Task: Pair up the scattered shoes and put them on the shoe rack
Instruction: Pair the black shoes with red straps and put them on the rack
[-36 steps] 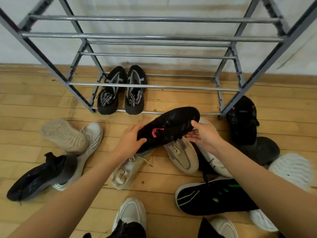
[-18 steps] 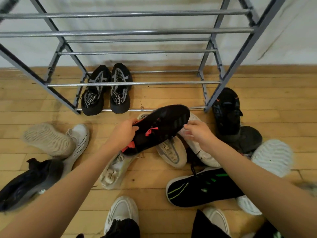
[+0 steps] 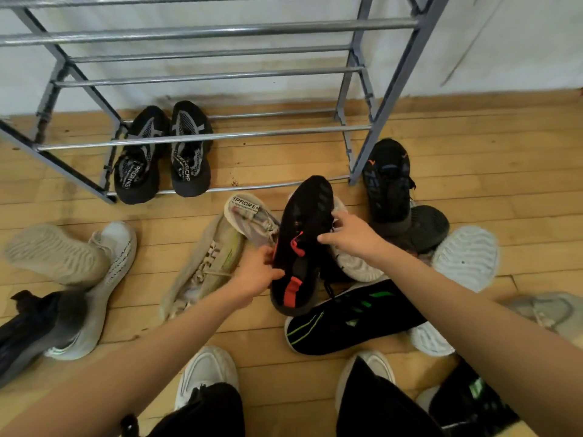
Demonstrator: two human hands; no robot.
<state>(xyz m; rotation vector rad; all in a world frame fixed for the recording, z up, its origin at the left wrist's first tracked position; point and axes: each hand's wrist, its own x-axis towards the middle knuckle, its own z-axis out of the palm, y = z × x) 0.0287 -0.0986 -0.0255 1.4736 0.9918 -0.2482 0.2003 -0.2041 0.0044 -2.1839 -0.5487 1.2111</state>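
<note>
Over wooden floor (image 3: pixel 473 146), both hands' fingers (image 3: pixel 271 274) clasp black shoe (image 3: pixel 303 244).

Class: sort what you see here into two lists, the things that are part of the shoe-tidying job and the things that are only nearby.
Part of the job:
- black shoe with red tabs, held by left hand and right hand
- shoe rack
- black pair on rack
- scattered beige shoe
- black shoe with green stripes

Only nearby:
- wall
- the person's own white shoes

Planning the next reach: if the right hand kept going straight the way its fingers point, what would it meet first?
The right hand points left, already touching the black shoe with red accents held between both hands; nothing else intervenes.
</note>
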